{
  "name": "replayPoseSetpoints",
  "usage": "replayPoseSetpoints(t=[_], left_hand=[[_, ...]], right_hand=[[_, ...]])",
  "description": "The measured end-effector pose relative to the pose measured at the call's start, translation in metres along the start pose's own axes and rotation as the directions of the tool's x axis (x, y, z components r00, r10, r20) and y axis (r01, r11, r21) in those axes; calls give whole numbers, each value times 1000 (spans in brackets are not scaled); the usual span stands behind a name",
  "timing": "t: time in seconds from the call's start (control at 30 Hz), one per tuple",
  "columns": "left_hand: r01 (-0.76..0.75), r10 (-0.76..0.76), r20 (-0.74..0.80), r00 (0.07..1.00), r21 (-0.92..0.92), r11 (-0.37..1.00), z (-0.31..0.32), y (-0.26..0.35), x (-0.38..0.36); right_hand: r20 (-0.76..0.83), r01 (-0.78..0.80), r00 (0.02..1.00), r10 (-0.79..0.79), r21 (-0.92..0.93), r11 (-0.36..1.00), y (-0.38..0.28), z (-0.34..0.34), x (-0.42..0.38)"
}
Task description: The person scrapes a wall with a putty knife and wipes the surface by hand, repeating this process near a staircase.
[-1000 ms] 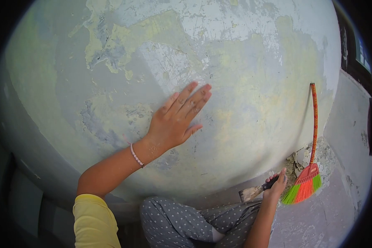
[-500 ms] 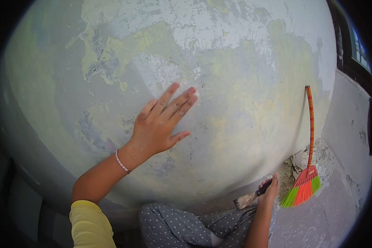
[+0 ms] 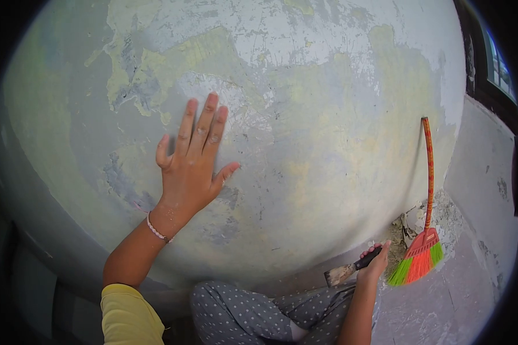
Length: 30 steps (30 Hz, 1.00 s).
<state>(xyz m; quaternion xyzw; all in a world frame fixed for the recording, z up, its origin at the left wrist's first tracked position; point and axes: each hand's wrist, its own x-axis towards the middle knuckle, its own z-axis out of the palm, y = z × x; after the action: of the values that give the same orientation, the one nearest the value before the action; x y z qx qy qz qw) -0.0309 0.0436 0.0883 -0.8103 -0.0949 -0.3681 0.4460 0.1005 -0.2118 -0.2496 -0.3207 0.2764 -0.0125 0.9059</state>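
Observation:
My left hand (image 3: 190,167) lies spread against the wall (image 3: 328,161), its fingers apart and pointing up, with nothing held. Patches of peeled paint and pale plaster surround its fingertips. A beaded bracelet (image 3: 155,228) circles the left wrist. At the lower right, my right hand (image 3: 375,263) is wrapped round the dark handle of a scraper (image 3: 341,274). The scraper's stained, wide blade points left, just above my patterned trousers (image 3: 242,310).
A broom (image 3: 421,253) with green and orange bristles leans upright against the wall at the right. Flaked debris (image 3: 406,227) lies behind it on the floor (image 3: 420,310). A dark-framed window (image 3: 492,80) is at the upper right.
My left hand has slid left and slightly up across the wall, and its fingers now point more straight up. My right hand still holds the scraper in nearly the same place.

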Motion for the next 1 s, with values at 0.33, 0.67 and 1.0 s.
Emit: replayPoseSetpoints(t=[0.33,0.67,1.0], left_hand=[[-418,449,150,881,-197,887,35,-16,-101],[-218,221,-100,970,40,975,50,-171,-125],[-220,226,-128,966,60,974,56,-169,-126]], right_hand=[[242,93,954,-179,331,939,-33,20,-22],[-72,487,758,-648,724,489,-140,137,-116],[509,6,514,-690,803,596,-80,263,-160]])
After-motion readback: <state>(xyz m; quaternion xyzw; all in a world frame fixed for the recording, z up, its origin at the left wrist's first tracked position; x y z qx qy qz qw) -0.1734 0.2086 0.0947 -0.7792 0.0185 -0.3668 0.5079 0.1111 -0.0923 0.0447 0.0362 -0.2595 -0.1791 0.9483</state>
